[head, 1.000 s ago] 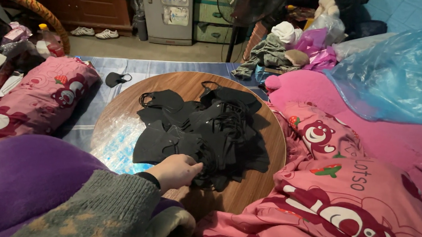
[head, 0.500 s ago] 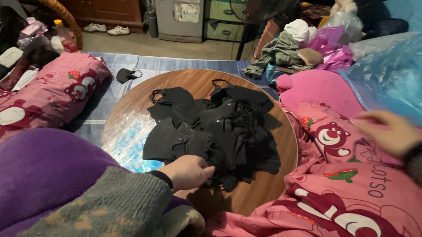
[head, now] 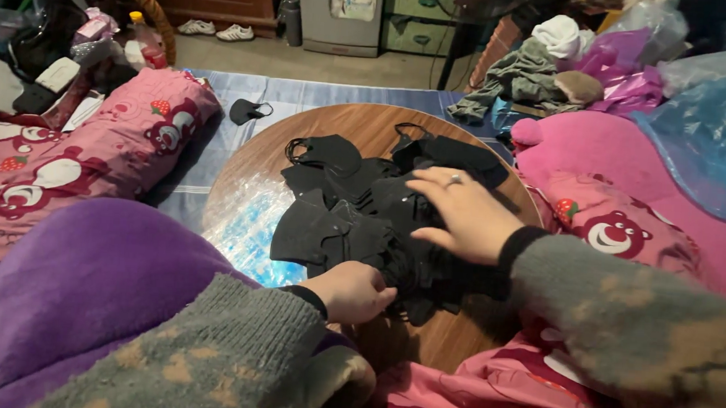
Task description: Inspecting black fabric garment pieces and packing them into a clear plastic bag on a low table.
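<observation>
A heap of several black face masks lies on a round wooden tabletop. My left hand rests at the near edge of the heap, fingers curled onto the black fabric. My right hand, with a ring on one finger, lies palm down on top of the heap, fingers spread. Whether either hand grips a mask is hidden. A clear plastic sheet lies on the table's left part.
One loose black mask lies on the blue mat beyond the table. Pink printed bedding flanks the table left and right; a purple blanket covers my lap. Clothes and a blue plastic bag sit at the right.
My right hand has come in from the right and settled on top of the mask heap. My left hand has stayed at the heap's near edge.
</observation>
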